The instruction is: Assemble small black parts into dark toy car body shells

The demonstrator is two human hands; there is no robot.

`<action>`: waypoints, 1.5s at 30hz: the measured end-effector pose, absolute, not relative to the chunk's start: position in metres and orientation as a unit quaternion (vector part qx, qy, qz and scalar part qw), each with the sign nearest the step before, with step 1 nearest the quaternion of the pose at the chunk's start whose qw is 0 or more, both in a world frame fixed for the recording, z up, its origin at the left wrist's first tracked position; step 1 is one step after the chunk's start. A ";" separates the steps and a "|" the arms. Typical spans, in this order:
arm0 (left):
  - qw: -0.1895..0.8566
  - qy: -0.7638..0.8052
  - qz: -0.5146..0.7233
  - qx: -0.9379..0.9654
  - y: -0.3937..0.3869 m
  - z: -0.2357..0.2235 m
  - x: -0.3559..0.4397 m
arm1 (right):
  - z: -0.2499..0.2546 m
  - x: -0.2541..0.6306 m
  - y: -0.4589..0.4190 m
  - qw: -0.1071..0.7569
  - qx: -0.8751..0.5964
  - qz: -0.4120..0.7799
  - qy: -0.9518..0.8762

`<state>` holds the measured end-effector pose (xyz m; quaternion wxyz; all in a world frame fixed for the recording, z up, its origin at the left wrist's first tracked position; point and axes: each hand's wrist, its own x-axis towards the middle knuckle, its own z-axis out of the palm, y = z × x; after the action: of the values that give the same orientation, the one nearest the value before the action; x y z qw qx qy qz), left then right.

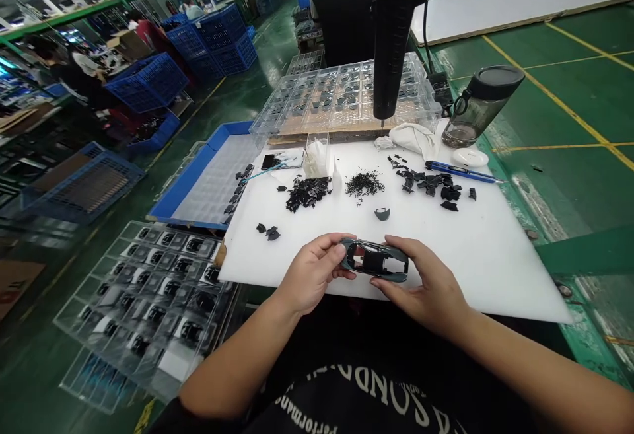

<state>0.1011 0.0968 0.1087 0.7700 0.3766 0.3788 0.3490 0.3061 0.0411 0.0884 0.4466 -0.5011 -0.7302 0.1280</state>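
Note:
Between my two hands is a dark grey model car body (374, 261), with openings through its middle, held above the front edge of the white work surface. My left hand (317, 265) pinches its left end between thumb and fingers. Around the right end, my right hand (421, 279) grips with thumb below and fingers above. Just beyond the car body lies a small curved grey part (382, 213). Farther back are a heap of tiny black screws or pins (365, 183), a pile of black pieces (308, 193) and scattered black parts (430, 183).
A black electric screwdriver (389, 57) hangs over the board (495, 255). Behind stands a clear compartment tray (341, 90). At the right are a dark bottle (480, 107) and a blue pen-like tool (465, 172). Left are a blue crate (171, 199) and stacked part trays (148, 289).

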 end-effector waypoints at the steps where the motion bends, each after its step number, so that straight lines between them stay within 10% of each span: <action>1: 0.764 0.377 0.353 0.385 0.097 0.108 0.101 | 0.086 0.307 0.042 0.447 -0.500 0.129 -0.730; 45: 0.715 0.354 0.425 0.427 0.089 0.112 0.112 | 0.084 0.309 0.046 0.437 -0.495 0.035 -0.750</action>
<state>0.1116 0.0887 0.1122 0.7154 0.4266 0.3545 0.4248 0.3087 0.0458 0.0839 0.4370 -0.4948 -0.7503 0.0346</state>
